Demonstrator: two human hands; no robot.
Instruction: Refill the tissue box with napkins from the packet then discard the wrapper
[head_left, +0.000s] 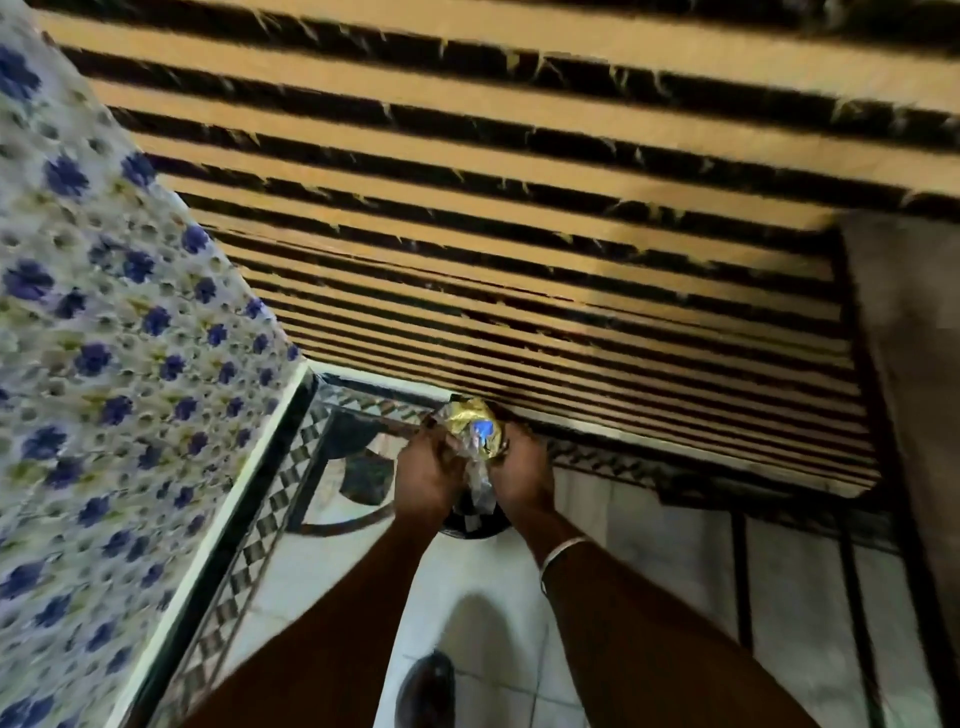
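Both my hands hold a crumpled plastic wrapper (475, 434), gold and clear with a blue patch, bunched into a ball in front of me. My left hand (427, 470) grips its left side and my right hand (524, 465) grips its right side; a clear tail of the wrapper hangs down between the wrists. Directly under the hands a dark round object (472, 519) shows on the floor, mostly hidden by the wrapper and my arms. No tissue box is in view. The picture is blurred by motion.
A striped tan-and-black rug (519, 218) covers the floor ahead. A surface under a white cloth with blue flowers (93, 338) stands at the left. Patterned and white floor tiles (649, 545) lie below. My dark shoe (428, 686) is at the bottom.
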